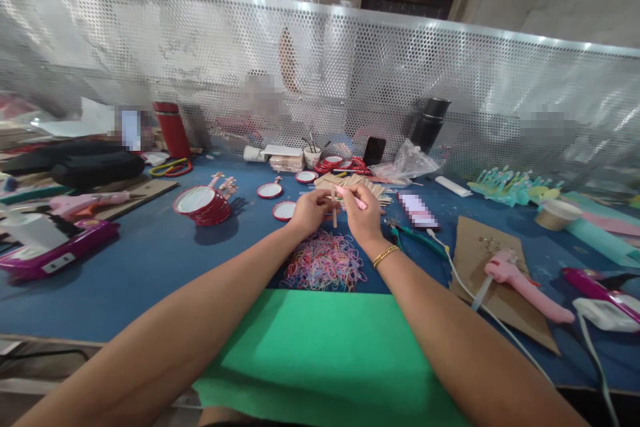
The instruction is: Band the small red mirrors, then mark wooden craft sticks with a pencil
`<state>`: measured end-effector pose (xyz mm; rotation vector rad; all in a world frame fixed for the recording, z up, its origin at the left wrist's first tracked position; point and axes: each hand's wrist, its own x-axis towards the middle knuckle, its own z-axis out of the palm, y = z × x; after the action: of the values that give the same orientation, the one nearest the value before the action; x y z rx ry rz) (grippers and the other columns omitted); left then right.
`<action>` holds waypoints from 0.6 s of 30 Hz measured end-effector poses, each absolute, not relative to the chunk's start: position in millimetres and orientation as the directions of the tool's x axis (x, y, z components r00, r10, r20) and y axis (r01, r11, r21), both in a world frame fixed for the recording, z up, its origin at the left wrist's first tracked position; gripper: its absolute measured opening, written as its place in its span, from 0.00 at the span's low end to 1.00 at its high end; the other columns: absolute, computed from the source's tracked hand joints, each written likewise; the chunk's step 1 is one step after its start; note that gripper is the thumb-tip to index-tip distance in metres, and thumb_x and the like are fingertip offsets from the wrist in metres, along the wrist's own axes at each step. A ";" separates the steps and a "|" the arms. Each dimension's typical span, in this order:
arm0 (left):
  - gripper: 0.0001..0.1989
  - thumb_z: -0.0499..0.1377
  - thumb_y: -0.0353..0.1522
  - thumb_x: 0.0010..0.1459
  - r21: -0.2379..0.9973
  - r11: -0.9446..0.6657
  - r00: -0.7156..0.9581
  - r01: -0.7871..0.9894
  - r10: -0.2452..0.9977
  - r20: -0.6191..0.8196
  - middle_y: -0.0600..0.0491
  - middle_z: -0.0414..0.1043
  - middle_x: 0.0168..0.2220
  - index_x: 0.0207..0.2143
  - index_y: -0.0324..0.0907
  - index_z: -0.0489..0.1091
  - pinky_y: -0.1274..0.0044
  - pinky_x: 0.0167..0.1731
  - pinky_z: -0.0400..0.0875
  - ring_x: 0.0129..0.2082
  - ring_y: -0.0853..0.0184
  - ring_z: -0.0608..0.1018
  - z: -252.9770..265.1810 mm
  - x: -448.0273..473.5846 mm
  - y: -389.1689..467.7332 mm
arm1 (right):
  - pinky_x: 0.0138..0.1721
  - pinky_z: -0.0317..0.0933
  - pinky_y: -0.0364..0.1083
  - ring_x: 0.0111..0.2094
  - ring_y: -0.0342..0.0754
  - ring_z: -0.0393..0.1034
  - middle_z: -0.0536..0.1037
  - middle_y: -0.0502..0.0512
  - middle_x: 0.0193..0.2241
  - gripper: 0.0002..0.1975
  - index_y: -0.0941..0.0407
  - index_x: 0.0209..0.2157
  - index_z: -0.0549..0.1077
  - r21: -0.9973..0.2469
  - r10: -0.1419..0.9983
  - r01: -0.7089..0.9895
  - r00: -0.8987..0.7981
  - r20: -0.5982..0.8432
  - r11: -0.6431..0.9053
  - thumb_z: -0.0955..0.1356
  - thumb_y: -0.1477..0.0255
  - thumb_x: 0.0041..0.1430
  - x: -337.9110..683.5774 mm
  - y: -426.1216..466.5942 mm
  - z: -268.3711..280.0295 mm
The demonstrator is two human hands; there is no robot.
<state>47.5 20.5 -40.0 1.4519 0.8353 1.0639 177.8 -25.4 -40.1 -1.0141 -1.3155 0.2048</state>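
Observation:
My left hand [313, 211] is closed with its fingertips on a flat wooden craft stick [335, 213] that stands about upright. My right hand [365, 213] is closed close beside it, around a small pink pen-like thing [358, 201] whose exact kind I cannot make out. Behind both hands lies a loose pile of wooden craft sticks [377, 191]. A heap of small coloured rubber bands [327, 261] lies just below the hands. Near my left wrist is a round red-rimmed white disc [284, 211].
Left stands a stack of red-rimmed discs [199, 203]. Green-handled pliers [420, 237], a phone [417, 209] and a pink glue gun [525, 283] on cardboard [467, 247] lie right. A green sheet [325, 347] covers the front. A perforated metal panel [215, 60] closes the back.

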 end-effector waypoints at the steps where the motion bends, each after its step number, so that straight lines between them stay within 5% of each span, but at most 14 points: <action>1: 0.16 0.68 0.33 0.46 0.987 -0.151 0.346 -0.060 0.924 0.162 0.53 0.78 0.27 0.39 0.39 0.74 0.75 0.30 0.76 0.33 0.62 0.81 -40.0 47.6 20.5 | 0.40 0.65 0.48 0.35 0.49 0.73 0.80 0.52 0.31 0.11 0.53 0.33 0.75 -0.707 0.644 0.404 0.303 0.702 0.581 0.66 0.62 0.62 177.3 -25.8 -39.7; 18: 0.17 0.68 0.34 0.44 0.985 -0.156 0.350 -0.074 0.921 0.172 0.53 0.77 0.28 0.39 0.40 0.75 0.76 0.29 0.76 0.31 0.63 0.81 -40.5 47.6 20.7 | 0.41 0.65 0.48 0.36 0.50 0.74 0.80 0.52 0.32 0.11 0.53 0.33 0.76 -0.693 0.638 0.397 0.283 0.716 0.601 0.66 0.62 0.63 175.5 -26.9 -38.9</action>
<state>47.6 20.7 -40.5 1.4459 0.8212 1.0714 175.5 -26.9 -38.9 -0.9856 -1.3339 0.2023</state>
